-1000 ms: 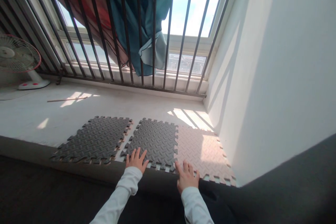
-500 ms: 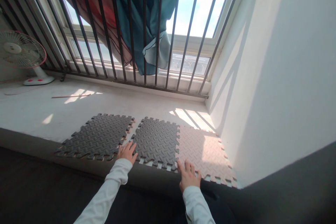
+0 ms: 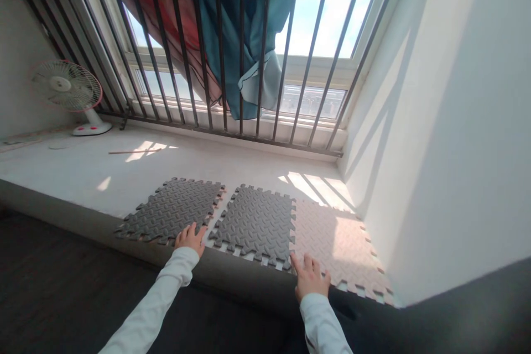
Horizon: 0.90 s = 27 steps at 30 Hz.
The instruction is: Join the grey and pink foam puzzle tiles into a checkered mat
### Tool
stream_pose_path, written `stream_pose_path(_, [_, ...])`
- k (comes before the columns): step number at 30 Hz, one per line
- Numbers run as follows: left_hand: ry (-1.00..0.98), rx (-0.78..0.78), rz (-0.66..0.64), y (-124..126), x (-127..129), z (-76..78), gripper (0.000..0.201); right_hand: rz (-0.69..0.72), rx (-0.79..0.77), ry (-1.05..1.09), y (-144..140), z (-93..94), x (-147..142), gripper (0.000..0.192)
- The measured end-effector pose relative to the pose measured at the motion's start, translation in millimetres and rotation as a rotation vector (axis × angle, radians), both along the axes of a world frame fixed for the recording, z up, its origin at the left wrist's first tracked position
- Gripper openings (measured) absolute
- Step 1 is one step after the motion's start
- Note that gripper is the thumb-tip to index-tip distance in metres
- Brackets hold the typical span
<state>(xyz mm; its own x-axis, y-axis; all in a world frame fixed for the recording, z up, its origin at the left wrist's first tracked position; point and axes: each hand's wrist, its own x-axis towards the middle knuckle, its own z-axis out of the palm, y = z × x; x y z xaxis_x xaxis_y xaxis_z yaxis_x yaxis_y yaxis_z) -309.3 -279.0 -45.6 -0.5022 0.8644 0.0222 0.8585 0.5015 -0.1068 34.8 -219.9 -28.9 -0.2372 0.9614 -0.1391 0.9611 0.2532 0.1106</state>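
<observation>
Pale window ledge [image 3: 74, 168], interlocking foam tiles laid along its front edge.
Left hand [image 3: 189, 238] lay flat, grip open, on the left dark-grey foam tile [image 3: 172, 210]; right hand [image 3: 309, 277] likewise on the pink foam tile [image 3: 336, 243]. Tiles judged light, flexible; best lifted by an edge.

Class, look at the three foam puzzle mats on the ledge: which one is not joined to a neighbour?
The left grey mat, under the left hand. A strip of bare ledge separates it from the middle grey mat, which interlocks with the pink mat.
</observation>
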Motion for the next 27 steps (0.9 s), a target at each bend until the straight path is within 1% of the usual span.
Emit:
stream_pose_path(2, [-0.017, -0.004, 0.041, 5.5, 7.4, 5.3, 0.046, -0.005, 0.010, 0.015, -1.6, 0.0, 0.8, 0.069])
stream_pose_path(3, [-0.033, 0.002, 0.041, 8.7, 13.0, 6.9, 0.045, -0.006, 0.013, 0.026, -2.4, -0.3, 1.6, 0.067])
stream_pose_path(4, [-0.055, 0.015, 0.013, 12.7, 20.7, 7.7, 0.045, -0.007, 0.015, 0.038, -3.2, -0.7, 2.5, 0.066])
stream_pose_path(5, [-0.083, 0.031, -0.050, 17.6, 31.0, 7.8, 0.046, -0.008, 0.015, 0.051, -3.9, -1.1, 3.4, 0.065])
stream_pose_path(6, [-0.119, 0.043, -0.147, 23.6, 44.4, 7.5, 0.046, -0.010, 0.013, 0.067, -4.7, -1.5, 4.2, 0.064])
stream_pose_path(8, [-0.208, 0.031, -0.392, 38.9, 79.4, 6.3, 0.047, -0.022, 0.010, 0.105, -6.5, -2.1, 5.3, 0.061])
stream_pose_path(9, [-0.255, -0.002, -0.505, 47.8, 99.9, 6.3, 0.047, -0.026, 0.009, 0.118, -7.7, -2.5, 5.7, 0.060])
stream_pose_path(10, [-0.298, -0.049, -0.588, 57.3, 121.0, 6.9, 0.048, -0.029, 0.009, 0.124, -9.1, -2.8, 5.8, 0.061])
stream_pose_path(11, [-0.334, -0.102, -0.643, 67.1, 141.6, 8.2, 0.050, -0.029, 0.009, 0.123, -10.7, -3.3, 6.0, 0.063])
stream_pose_path(12, [-0.359, -0.162, -0.648, 76.7, 160.8, 10.3, 0.054, -0.027, 0.006, 0.116, -12.3, -3.8, 6.0, 0.064])
stream_pose_path(14, [-0.385, -0.257, -0.599, 94.4, 191.4, 15.5, 0.064, -0.020, -0.003, 0.103, -15.1, -5.4, 6.2, 0.068])
stream_pose_path(16, [-0.385, -0.319, -0.550, 109.0, 209.6, 20.1, 0.069, -0.023, -0.010, 0.103, -16.7, -7.7, 6.0, 0.070])
stream_pose_path(19, [-0.385, -0.382, -0.551, 125.7, 217.1, 23.8, 0.070, -0.029, 0.004, 0.102, -16.2, -12.2, 3.7, 0.069])
stream_pose_path(23, [-0.426, -0.446, -0.600, 144.0, 209.7, 26.7, 0.070, -0.035, 0.075, 0.109, -12.4, -17.2, -4.1, 0.055])
stream_pose_path(27, [-0.458, -0.475, -0.643, 157.3, 203.7, 27.9, 0.068, -0.061, 0.142, 0.128, -9.1, -17.9, -12.0, 0.039])
